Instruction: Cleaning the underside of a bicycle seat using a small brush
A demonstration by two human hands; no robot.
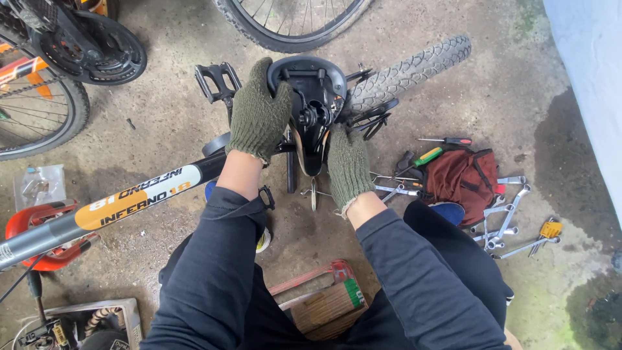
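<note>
Head view, looking down: bicycle upside down or laid over on the concrete floor [162, 123], black saddle [310, 84] seen from its underside, rails and clamp exposed. Left hand [259, 113], in a green knit glove, wrapped over the saddle's left edge, fingers closed on it. Right hand [348, 165], gloved the same, lying against the saddle's near right side by the nose; grip there partly hidden, so cannot tell whether closed on it or only pressing. Hands apart, one on each side of the saddle. Saddle clamp [315, 116] between the hands, no tool on it at present. Judged stage: saddle mounted on its post, work at the adjusting or seating stage, bolt tightening or loosening apparently not in hand just now. Rear tyre [408, 71] just beyond the saddle, to the far right; pedal [217, 79] far left of it. Frame tube [123, 201] with orange and white panel running off to the near left. Spanners [508, 223] and screwdrivers [431, 155] spread on the floor to the right, beside a dark red tool pouch [463, 178], all well apart from the hands and untouched. Second bicycle's wheel [32, 110] at far left.
</note>
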